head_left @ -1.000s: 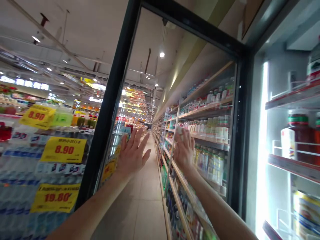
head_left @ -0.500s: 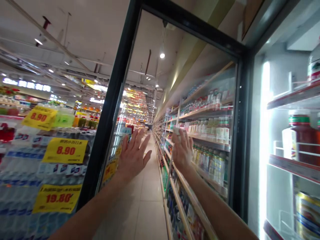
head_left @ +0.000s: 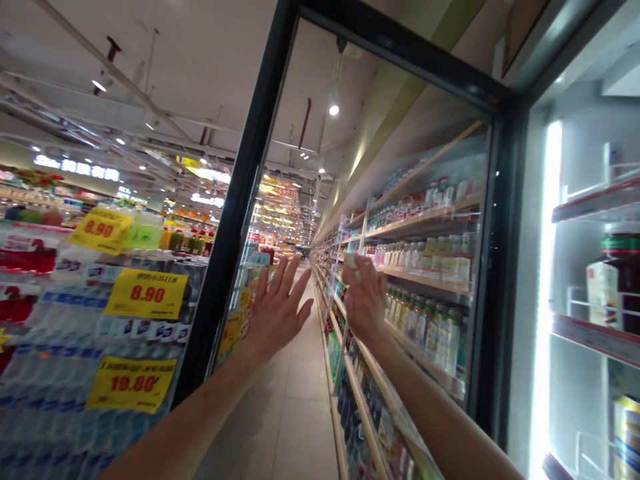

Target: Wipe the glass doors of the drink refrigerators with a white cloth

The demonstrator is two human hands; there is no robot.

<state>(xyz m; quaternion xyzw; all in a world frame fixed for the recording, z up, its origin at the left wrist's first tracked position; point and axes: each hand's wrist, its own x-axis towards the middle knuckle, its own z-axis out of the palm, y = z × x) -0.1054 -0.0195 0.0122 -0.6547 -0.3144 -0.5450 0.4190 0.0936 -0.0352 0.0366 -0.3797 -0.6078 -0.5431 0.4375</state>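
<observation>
My left hand [head_left: 280, 307] is raised with its fingers spread and nothing in it. It is in front of the glass pane [head_left: 315, 193] of a swung-out, black-framed cooler door [head_left: 240, 180]. To its right, my right hand [head_left: 364, 300] is also up, fingers stretched out and slightly bent. A pale patch shows at its fingertips; I cannot make out what it is. Both palms face away from me, toward the glass. Whether they touch the pane, I cannot tell.
On the right, the lit cooler has shelves [head_left: 595, 330] with a dark bottle [head_left: 627, 280] and a can [head_left: 627, 433]. Packs of bottled water [head_left: 55, 387] with yellow price signs [head_left: 146, 295] stand at left. Through the glass appear an aisle floor [head_left: 295, 413] and drink shelves [head_left: 425, 273].
The view has turned slightly left, so the door, signs and cooler sit farther right. My left hand is a little farther right in view; my right hand is nearly in place.
</observation>
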